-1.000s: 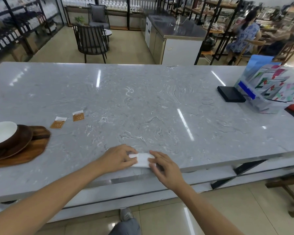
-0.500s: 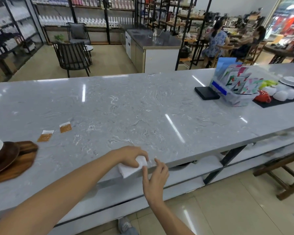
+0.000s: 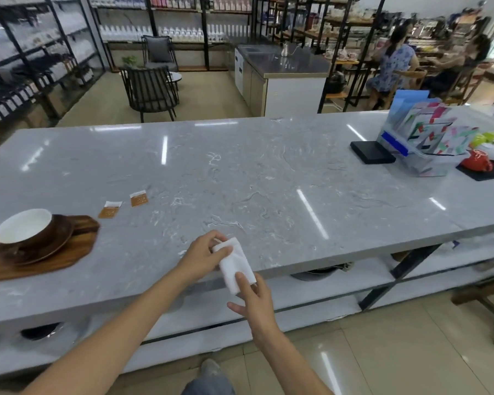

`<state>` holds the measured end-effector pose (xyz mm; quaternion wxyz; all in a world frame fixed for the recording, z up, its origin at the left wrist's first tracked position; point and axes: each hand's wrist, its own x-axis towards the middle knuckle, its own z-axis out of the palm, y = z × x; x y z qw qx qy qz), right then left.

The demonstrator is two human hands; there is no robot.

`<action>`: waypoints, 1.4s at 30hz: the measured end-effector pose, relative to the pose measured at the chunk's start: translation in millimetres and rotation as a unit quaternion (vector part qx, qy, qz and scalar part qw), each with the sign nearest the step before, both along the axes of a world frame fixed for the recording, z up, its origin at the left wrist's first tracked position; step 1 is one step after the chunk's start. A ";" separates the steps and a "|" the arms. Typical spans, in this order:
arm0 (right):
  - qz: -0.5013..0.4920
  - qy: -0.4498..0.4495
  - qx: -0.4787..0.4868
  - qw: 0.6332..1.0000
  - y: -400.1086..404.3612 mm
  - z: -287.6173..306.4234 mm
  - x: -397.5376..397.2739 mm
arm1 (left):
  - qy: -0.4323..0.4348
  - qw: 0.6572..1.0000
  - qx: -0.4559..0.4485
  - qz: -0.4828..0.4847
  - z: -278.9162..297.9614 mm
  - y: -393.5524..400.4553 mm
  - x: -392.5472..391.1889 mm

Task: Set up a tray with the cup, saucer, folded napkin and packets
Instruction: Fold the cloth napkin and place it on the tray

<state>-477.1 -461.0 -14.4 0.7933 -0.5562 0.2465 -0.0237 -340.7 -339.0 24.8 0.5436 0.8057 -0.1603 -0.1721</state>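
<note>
A folded white napkin (image 3: 235,263) is held above the front edge of the grey marble counter (image 3: 254,178). My left hand (image 3: 201,256) grips its upper end. My right hand (image 3: 253,295) pinches its lower end with the thumb on top. At the far left a wooden tray (image 3: 69,252) carries a brown saucer (image 3: 50,246) with a brown cup, white inside (image 3: 23,229). Two orange-brown packets (image 3: 109,209) (image 3: 139,199) lie flat on the counter just right of the tray.
A black flat box (image 3: 372,151), a clear bin of colourful cards (image 3: 422,143) and a red cup on a black mat (image 3: 478,162) sit at the right end. Two people sit at tables in the back right. Shelves and chairs stand behind the counter.
The napkin has been lifted off the counter edge and turned upright between both hands. My right hand has taken hold of its lower end. The view has swung back slightly to the left.
</note>
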 end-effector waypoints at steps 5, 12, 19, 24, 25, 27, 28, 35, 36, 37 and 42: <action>0.048 -0.007 0.064 0.997 -3.1 20.6 -0.2 | 0.084 0.984 -0.121 0.105 2.3 33.9 -30.0; 0.087 -0.033 0.075 0.993 25.7 36.4 10.9 | 0.090 0.971 -0.152 0.161 3.3 88.9 -69.3; 0.133 -0.055 -0.018 0.989 97.2 39.0 37.5 | 0.121 0.951 -0.162 0.235 2.4 170.9 -78.8; 0.168 -0.074 -0.056 0.981 156.4 43.9 59.7 | 0.150 0.931 -0.190 0.274 7.8 238.1 -75.1; 0.170 -0.079 -0.060 0.980 169.1 44.1 63.7 | 0.154 0.927 -0.195 0.282 8.9 251.9 -72.7; 0.174 -0.087 -0.072 0.978 196.1 42.9 71.4 | 0.159 0.916 -0.206 0.306 11.9 280.5 -66.0; 0.176 -0.091 -0.081 0.977 209.6 41.9 75.5 | 0.157 0.912 -0.208 0.317 13.3 294.7 -61.6; 0.180 -0.129 -0.165 0.961 306.7 36.4 110.5 | 0.107 0.926 -0.164 0.323 12.5 392.1 -18.4; 0.170 -0.135 -0.179 0.960 319.7 34.3 116.8 | 0.090 0.934 -0.151 0.310 12.0 405.8 -10.7; 0.163 -0.138 -0.191 0.958 331.5 31.9 122.9 | 0.074 0.942 -0.138 0.295 11.4 418.9 -2.4; 0.135 -0.132 -0.250 0.950 392.7 22.5 149.5 | 0.076 0.968 -0.115 0.210 4.1 486.2 49.2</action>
